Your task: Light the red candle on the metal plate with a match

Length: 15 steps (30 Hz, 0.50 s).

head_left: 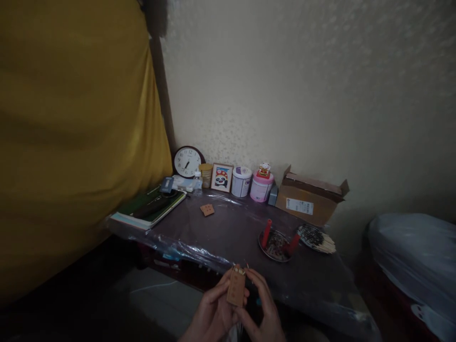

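In front of me, near the table's front edge, my left hand [213, 306] is wrapped around a small brown cardboard box [235, 286]. The box is tilted upright, and its top end is uncovered. Pale tips of several short sticks [239, 270] show there. My right hand [262, 300] is closed about the right side of the same box, index finger at the top corner and thumb by the lower end. A thin reddish sliver shows by that fingertip, too small to name. Flat brown cardboard pieces [207, 209] lie on the table [228, 232] beyond.
Red candles [266, 232] stand on a metal plate [261, 249] holding dark bits. Beside it, another plate holds burnt-tipped sticks [317, 238]. Along the wall are a clock [188, 162], picture frame [222, 177], tins [241, 182] and a carton [306, 202]. Books [149, 209] lie left, by a yellow curtain [78, 123].
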Motion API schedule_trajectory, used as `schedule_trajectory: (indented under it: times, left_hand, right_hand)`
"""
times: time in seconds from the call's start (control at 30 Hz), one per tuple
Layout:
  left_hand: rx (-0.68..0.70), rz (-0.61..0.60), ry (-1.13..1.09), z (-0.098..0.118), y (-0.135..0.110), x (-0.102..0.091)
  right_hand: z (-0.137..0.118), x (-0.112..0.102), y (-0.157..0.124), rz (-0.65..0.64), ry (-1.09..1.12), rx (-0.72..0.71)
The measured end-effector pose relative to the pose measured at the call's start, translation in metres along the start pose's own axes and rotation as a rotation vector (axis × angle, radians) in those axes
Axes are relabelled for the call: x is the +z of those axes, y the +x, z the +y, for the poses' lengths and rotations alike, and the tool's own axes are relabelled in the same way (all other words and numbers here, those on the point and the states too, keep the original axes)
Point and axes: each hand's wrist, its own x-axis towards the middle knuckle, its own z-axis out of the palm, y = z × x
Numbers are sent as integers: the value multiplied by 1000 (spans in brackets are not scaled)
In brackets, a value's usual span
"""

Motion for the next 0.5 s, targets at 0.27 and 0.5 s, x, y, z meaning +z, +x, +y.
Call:
schedule_trajectory:
  times: [0.27,0.5]
  left_hand:
    - [-16,58,52,0,-2,7]
    - [256,106,410,-1,4,-9]
  right_hand:
    - [5,3,-4,39,-14,40]
    - [9,-1,-3,135,-76,23]
